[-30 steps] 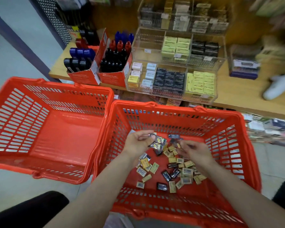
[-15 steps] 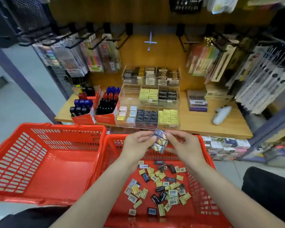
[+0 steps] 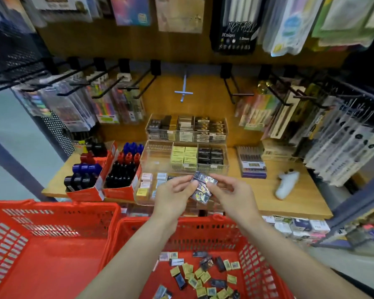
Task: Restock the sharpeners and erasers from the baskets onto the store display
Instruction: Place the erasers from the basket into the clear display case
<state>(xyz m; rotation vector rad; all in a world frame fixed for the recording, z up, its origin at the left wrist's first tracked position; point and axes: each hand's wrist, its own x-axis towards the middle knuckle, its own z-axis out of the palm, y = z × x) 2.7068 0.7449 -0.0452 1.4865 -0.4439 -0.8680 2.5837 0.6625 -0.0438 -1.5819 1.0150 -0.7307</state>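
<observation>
Both my left hand (image 3: 175,196) and right hand (image 3: 231,194) have risen from the red basket (image 3: 255,264) at six o'clock, pinching stacked dark packets (image 3: 202,186) that could fan out and spill.

Single head-mounted wide-angle view, facing forward and down over two red baskets (image 3: 108,214) toward the wooden display shelf (image 3: 289,203) and its hanging stock; both hands sit close, near frame centre

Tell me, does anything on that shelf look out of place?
One thing: a white handheld tool lies loose on its side on the wooden shelf, right of the clear display trays, not among boxed stock. What it is, I cannot tell.
</observation>
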